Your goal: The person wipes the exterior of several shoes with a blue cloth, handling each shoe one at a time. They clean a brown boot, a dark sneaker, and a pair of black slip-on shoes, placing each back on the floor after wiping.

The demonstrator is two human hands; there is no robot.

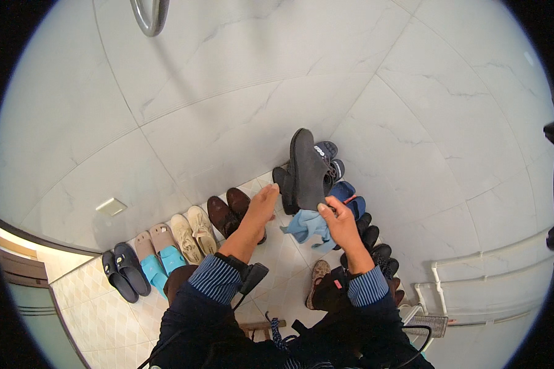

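My right hand (pixel 342 223) grips the heel end of a dark grey shoe (pixel 308 170), whose side is turned towards the camera. A light blue cloth (pixel 308 227) hangs below the heel beside my right hand. My left hand (pixel 262 203) is to the left of the shoe with its fingers extended, holding nothing that shows. Behind the raised shoe stands another dark shoe (pixel 284 189), partly hidden. Dark brown leather shoes (pixel 221 214) stand on the tiled floor to the left of my left hand.
Cream shoes (pixel 183 237), turquoise and beige slippers (pixel 154 272) and dark clogs (pixel 131 270) line the left wall. Blue slippers (pixel 358 205) and several dark shoes (pixel 369 235) line the right wall. White pipes (pixel 438 281) run along that wall. A wooden stool (pixel 254 326) is partly visible below.
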